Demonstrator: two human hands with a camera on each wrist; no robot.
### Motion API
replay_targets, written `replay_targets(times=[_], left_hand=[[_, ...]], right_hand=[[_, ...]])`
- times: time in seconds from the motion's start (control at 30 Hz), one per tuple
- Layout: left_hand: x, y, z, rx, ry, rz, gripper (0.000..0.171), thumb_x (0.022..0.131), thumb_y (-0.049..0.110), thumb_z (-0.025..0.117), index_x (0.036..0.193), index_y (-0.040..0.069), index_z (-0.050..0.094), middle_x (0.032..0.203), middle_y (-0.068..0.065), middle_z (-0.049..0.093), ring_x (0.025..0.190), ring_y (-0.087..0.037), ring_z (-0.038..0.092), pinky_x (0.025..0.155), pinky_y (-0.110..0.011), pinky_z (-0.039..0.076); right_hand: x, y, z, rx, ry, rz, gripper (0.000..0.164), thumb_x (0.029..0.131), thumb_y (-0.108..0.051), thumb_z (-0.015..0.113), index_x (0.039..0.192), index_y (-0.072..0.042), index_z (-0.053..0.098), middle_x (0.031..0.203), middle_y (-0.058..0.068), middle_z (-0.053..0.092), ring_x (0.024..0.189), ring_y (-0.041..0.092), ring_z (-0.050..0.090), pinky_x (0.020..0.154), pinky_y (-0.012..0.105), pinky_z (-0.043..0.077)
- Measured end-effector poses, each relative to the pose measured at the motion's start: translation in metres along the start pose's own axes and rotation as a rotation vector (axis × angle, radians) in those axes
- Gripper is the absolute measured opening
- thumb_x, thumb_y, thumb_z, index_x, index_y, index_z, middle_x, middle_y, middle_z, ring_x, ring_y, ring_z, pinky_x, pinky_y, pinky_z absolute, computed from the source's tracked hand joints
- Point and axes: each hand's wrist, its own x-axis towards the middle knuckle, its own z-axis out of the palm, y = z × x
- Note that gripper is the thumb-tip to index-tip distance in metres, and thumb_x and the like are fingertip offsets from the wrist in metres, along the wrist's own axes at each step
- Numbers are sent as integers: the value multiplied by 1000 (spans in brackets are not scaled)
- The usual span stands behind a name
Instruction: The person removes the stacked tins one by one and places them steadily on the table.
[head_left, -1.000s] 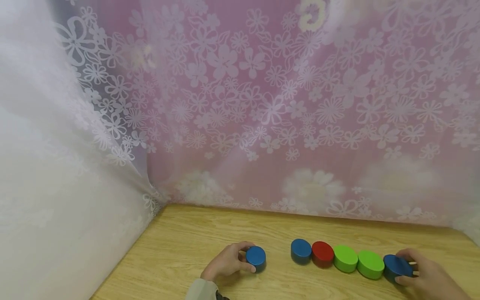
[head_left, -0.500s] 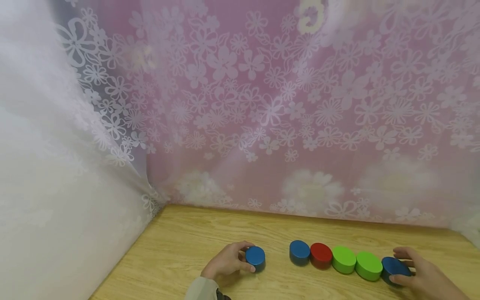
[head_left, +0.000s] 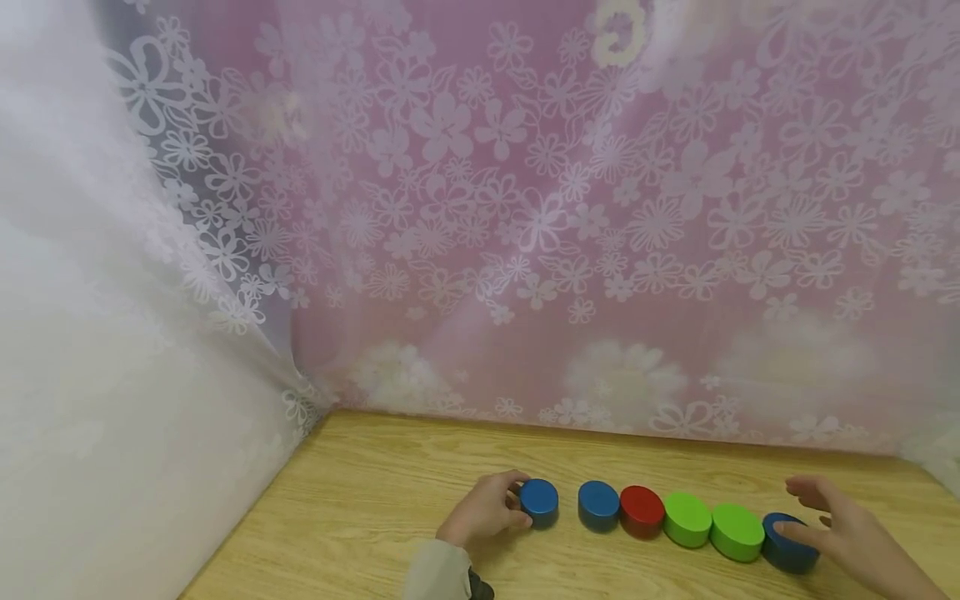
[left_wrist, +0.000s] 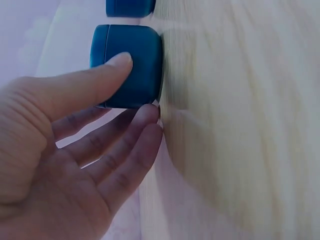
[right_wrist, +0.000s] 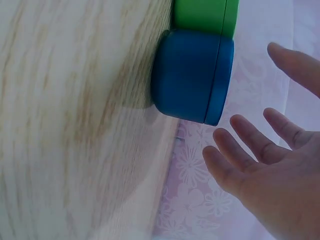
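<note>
My left hand [head_left: 483,510] grips a small blue lidded round tin [head_left: 539,502], which stands on the wooden table. In the left wrist view, the thumb [left_wrist: 120,62] presses that tin's side and the other fingers bend behind it. To its right stands a row of similar tins: a blue one [head_left: 598,505], a red one [head_left: 641,511], two green ones [head_left: 687,518] and a dark blue one [head_left: 787,546]. My right hand [head_left: 847,533] hovers beside the dark blue tin with fingers spread. The right wrist view shows a gap between those fingers and the tin [right_wrist: 190,75].
The wood-grain table [head_left: 360,467] ends at a pink floral curtain [head_left: 480,333] behind. A white sheet [head_left: 135,400] hangs along the left side. The tins in the row stand close against one another.
My left hand has slid its blue tin to the right, narrowing the gap to the row. My right hand has let go of the dark blue tin and its fingers have spread.
</note>
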Motion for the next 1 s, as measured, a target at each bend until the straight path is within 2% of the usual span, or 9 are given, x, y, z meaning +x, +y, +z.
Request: replay_targets(times=[0.13,0.43,0.7,0.83,1.0], left_hand=[[4,4,6,21,17,5,50,85,-4,79,132,-1,62,107,-11,69,90,-21,66,78,-33,56],[5,8,15,19,47,20,41,89,-4,75,128,1,65,102,-8,72,93,-20,69,77,-30,56],[4,8,14,62,49,27,36,89,2,77,124,3,67,104,-7,72,94,-20,70,77,-30,56],[-5,9,3,170,48,18,39,91,9,77,128,5,66,109,-8,72,98,-23,69,80,-36,56],[-36,6,-16,312,105,21,42,94,22,75,131,5,65,119,-11,69,102,-29,67,80,-45,57]], right_hand=[[-3,-3,0,6,14,15,67,98,-24,70,134,22,36,128,48,44,113,66,45,83,66,49],[-8,-4,-1,22,39,3,65,100,-24,67,134,21,36,126,47,46,110,64,48,83,65,50],[-9,-8,0,37,46,3,64,100,-22,68,135,21,35,126,48,45,110,64,48,84,65,50],[-10,-8,-2,39,55,3,65,101,-22,67,135,22,35,126,47,45,111,63,48,84,64,50],[-21,-2,-5,-47,85,-15,61,97,-20,72,129,22,41,122,46,49,107,63,49,80,64,50]])
